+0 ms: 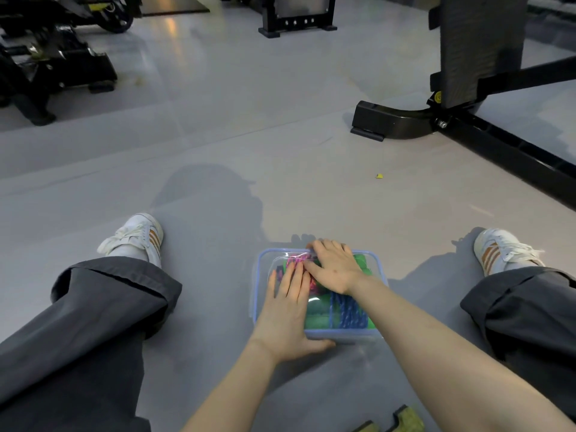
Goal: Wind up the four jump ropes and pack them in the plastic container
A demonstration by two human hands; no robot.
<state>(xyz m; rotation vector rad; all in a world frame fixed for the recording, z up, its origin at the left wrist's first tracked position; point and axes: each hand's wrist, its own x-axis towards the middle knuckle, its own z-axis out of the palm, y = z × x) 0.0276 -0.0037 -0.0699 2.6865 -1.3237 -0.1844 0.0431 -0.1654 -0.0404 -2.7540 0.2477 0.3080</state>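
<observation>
Left hand [288, 302] and right hand [335, 265] press flat, fingers straight, on the plastic container's [343, 336] lid [318, 310]; I see jump ropes [347, 310] inside.

**Both hands press the box lid**

A person sits on the grey floor [218, 151] with legs spread and a clear box [255, 291] between them. The left hand [290, 307] lies flat on the lid [276, 265], thumb against the near wall. The right hand [335, 266] presses the far side, its fingers [327, 246] at the rim. A pink rope [294, 260], a green rope [318, 314] and a blue rope [349, 310] show inside. A black gym frame [389, 123] stands beyond.
</observation>
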